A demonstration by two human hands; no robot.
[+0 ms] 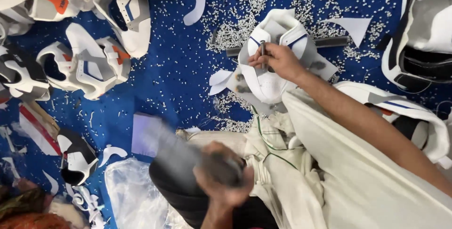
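Note:
My right hand pinches a thin metal punch upright on a white shoe upper with blue trim, which lies on the blue mat. My left hand is near the bottom centre, fingers closed on a dark, blurred tool that I take for a mallet. It hangs low over my lap, well below and left of the punch. A cream cloth covers my legs.
Several white shoe uppers lie scattered at the left and top. Another pile sits at the right. Small white punched bits litter the blue mat. A clear plastic bag lies at the bottom left.

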